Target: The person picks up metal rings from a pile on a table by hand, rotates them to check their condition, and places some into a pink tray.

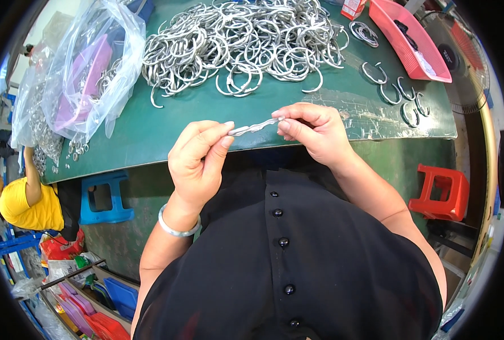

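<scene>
Between my two hands a thin, wavy silver metal bangle [256, 127] is held by its ends, seen nearly edge-on above the table's near edge. My left hand [198, 156] pinches one end between thumb and fingertips. The other end sits in a pinch of my right hand [314, 130], with the fingers curled. Beyond my hands lies a large heap of silver open bangles [246, 42], many C-shaped. Several separate bangles [396, 90] rest at the right of the table, and a small bundle of them [363, 34] lies farther back.
The green table [133, 133] has a worn patch at right. A pink basket [411, 45] stands at the far right; clear plastic bags [93, 68] with metal parts fill the left. A red stool [442, 192] and blue stool [106, 198] flank me. A person in yellow [30, 201] reaches toward the bags.
</scene>
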Tool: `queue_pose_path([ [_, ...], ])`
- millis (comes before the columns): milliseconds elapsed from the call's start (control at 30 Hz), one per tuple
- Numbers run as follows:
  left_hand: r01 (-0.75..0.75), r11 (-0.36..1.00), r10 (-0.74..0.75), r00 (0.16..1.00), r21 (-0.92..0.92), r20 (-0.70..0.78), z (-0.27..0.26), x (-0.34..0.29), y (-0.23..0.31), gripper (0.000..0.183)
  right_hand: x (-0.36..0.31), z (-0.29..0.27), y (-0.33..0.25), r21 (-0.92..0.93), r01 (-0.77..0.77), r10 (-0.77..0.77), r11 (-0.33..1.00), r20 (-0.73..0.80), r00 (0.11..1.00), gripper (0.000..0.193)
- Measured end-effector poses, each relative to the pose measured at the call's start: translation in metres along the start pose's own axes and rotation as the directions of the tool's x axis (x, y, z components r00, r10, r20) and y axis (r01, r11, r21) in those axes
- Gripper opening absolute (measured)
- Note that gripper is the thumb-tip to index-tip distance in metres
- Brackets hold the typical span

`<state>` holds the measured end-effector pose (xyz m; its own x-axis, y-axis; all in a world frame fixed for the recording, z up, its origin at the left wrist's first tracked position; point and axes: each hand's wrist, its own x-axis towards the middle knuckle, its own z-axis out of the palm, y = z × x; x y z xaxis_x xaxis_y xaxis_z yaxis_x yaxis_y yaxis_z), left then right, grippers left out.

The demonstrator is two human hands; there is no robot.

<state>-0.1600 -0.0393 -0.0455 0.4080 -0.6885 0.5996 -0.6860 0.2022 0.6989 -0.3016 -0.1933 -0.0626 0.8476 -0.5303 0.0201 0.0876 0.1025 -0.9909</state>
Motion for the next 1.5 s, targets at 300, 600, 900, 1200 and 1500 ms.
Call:
queue_pose_path([
  [300,0.592,0.514,-0.591,0.769,-0.62,0.244,0.012,-0.01,-0.015,0.019,-0.002,0.012,-0.025,-0.277,0.444,-0.392,0.852,0.225,0.892,0.007],
  [600,0.691,0.214,-0.56,0.666,-0.691,0.493,0.015,-0.007,-0.016,0.017,-0.002,0.023,-0.032,-0.117,0.344,-0.318,0.932,0.196,0.928,0.011],
  [900,0.672,0.216,-0.687,0.62,-0.708,0.378,0.001,-0.005,-0.02,0.013,0.011,0.018,-0.02,-0.262,0.311,-0.265,0.914,0.195,0.944,0.01],
  [1200,0.363,0.597,-0.656,0.735,-0.715,-0.174,-0.114,0.048,-0.079,0.014,0.052,-0.01,-0.002,-0.528,0.148,-0.159,0.836,0.025,0.987,0.021],
  [1500,0.441,0.712,-0.662,0.681,-0.547,-0.312,-0.1,0.061,-0.082,0.03,0.07,-0.006,0.007,-0.638,0.162,-0.187,0.753,0.029,0.982,0.029],
])
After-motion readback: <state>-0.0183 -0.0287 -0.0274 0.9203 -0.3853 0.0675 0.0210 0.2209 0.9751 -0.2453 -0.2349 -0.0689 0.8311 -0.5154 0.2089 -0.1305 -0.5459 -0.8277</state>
